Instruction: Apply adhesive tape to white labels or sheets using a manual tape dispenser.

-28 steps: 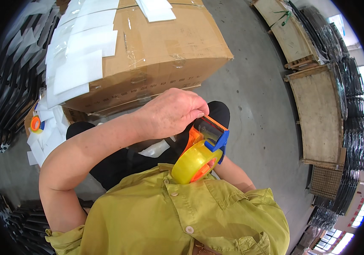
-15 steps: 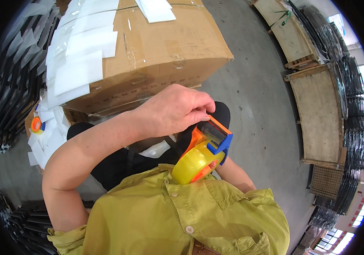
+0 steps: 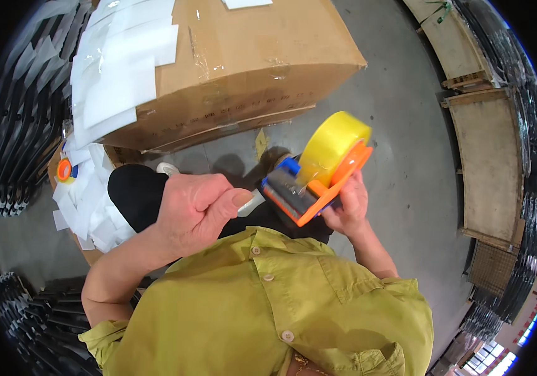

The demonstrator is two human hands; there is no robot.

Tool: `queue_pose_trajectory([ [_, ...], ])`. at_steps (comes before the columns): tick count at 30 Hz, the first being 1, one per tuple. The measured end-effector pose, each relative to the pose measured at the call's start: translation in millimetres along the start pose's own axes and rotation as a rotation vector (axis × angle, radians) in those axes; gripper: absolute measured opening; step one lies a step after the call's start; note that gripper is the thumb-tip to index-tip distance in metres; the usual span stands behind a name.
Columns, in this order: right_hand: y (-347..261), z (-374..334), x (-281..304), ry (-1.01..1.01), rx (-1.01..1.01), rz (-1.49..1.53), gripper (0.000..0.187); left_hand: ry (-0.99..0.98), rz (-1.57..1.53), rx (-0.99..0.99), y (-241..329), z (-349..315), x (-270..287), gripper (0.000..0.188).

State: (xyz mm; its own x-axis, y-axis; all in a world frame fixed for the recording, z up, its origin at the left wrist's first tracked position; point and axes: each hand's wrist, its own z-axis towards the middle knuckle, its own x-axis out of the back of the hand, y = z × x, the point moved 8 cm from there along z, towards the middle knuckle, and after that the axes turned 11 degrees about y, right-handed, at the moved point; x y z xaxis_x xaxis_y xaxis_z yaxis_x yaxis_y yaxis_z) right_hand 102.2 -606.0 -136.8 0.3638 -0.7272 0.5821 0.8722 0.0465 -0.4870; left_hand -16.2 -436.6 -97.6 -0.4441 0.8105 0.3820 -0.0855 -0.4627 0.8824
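Orange-and-blue tape dispenser [image 3: 323, 187], yellow roll [image 3: 330, 147] fitted: gripped by right hand [image 3: 351, 208]. Left hand [image 3: 194, 210]: curled, thumb against forefinger, contents unclear. Cardboard box [image 3: 262, 37]: beyond.

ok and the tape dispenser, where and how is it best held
I'd hold the tape dispenser by its orange frame, coming from the person's right, where the right hand grips it: the toothed edge faces left, toward the left hand, and the yellow roll should probably be free to turn.

Right hand [image 3: 350, 205] partly hidden behind tape dispenser [image 3: 320, 172], cardboard box [image 3: 268, 37] cut off
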Motion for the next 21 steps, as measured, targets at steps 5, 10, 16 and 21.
queue_pose_trajectory([
  [5, 6.1, -6.4, 11.1, 0.134, 0.091, -0.372, 0.034, -0.120, -0.503, 0.679, -59.9, -29.9, -61.6, 0.033],
  [10, 17.8, -30.2, 7.4, 0.177, 0.086, -0.390, 0.036, -0.140, -0.694, 0.647, -52.8, -17.7, -118.3, 0.078],
  [16, 26.1, -46.9, -10.4, 0.226, -0.001, -0.414, 0.043, 0.066, -0.802, 0.528, -86.0, 2.0, -144.6, 0.080],
  [21, 30.8, -67.1, -25.0, 0.041, -0.231, -0.421, 0.053, -0.037, -0.698, 0.481, -103.0, 14.4, -143.6, 0.066],
])
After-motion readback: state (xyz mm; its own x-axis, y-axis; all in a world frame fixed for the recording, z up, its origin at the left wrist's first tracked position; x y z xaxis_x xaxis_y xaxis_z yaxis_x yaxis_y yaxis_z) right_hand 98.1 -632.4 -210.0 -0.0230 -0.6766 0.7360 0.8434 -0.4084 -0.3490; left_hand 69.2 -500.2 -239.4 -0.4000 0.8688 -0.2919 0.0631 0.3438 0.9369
